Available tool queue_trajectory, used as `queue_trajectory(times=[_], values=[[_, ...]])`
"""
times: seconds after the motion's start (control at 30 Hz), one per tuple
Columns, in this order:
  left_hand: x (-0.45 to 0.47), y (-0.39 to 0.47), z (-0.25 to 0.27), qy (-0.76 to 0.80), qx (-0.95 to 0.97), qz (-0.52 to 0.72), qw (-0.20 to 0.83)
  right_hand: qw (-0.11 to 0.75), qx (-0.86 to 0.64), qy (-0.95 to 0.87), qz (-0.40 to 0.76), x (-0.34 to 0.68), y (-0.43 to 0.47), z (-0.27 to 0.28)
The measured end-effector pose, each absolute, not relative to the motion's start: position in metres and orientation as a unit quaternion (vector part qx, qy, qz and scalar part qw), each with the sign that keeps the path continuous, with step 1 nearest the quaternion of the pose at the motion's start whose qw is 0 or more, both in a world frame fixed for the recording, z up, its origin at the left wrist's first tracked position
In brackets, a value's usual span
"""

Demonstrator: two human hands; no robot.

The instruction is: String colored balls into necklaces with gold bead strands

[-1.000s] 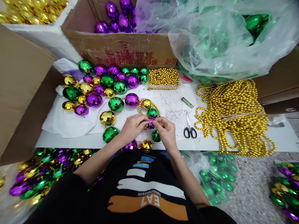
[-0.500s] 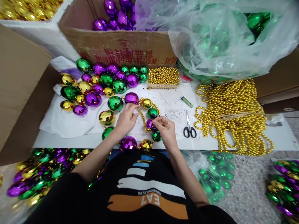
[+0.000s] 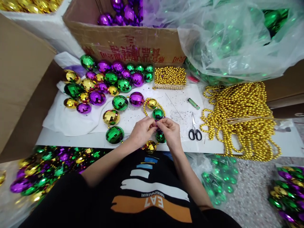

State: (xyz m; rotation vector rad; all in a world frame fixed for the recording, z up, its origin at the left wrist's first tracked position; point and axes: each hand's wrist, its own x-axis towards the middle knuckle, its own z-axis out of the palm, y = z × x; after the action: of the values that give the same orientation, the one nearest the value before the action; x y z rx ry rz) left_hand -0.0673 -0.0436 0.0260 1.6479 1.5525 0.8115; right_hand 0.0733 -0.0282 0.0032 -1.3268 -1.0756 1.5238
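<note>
A ring of large faceted beads lies at the table's front edge, with a gold bead [image 3: 111, 117], a green bead [image 3: 115, 135] and a purple bead [image 3: 136, 99] among them. A strand of small gold beads [image 3: 145, 109] loops around its right side, beside a green bead [image 3: 157, 114]. My left hand [image 3: 144, 130] and my right hand [image 3: 170, 129] meet over the ring's right side, fingertips pinched together. What lies between the fingertips is too small to make out. The purple bead under them is mostly hidden.
Loose faceted beads [image 3: 97, 98] cover the table's left. A tray of small gold beads [image 3: 170, 77] stands before a cardboard box [image 3: 133, 42]. Black-handled scissors [image 3: 194, 133], a green lighter [image 3: 193, 103] and a heap of gold bead strands [image 3: 239, 117] lie at right.
My left hand has moved right and down from the top of the ring to meet my right hand, its fingers closing into a pinch. The view has shifted slightly.
</note>
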Motion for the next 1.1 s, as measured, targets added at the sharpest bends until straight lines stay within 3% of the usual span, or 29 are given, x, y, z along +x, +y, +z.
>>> queue_trajectory(times=[0.23,0.4,0.63,0.83,1.1], values=[[-0.084,-0.034,0.035,0.58,0.45,0.311,0.604,0.412,-0.523,-0.432,0.608,0.075,-0.029,0.006],[-0.083,-0.026,0.034,0.521,0.324,0.377,0.694,0.404,-0.517,-0.439,0.614,0.073,-0.03,0.01],[-0.088,-0.015,0.038,0.481,0.261,0.347,0.762,0.399,-0.518,-0.446,0.611,0.074,-0.028,0.01],[-0.092,-0.01,0.04,0.511,0.358,0.27,0.734,0.391,-0.518,-0.468,0.6,0.072,-0.028,0.012],[-0.104,0.003,0.031,0.44,0.421,0.19,0.77,0.38,-0.508,-0.473,0.612,0.074,-0.024,0.005]])
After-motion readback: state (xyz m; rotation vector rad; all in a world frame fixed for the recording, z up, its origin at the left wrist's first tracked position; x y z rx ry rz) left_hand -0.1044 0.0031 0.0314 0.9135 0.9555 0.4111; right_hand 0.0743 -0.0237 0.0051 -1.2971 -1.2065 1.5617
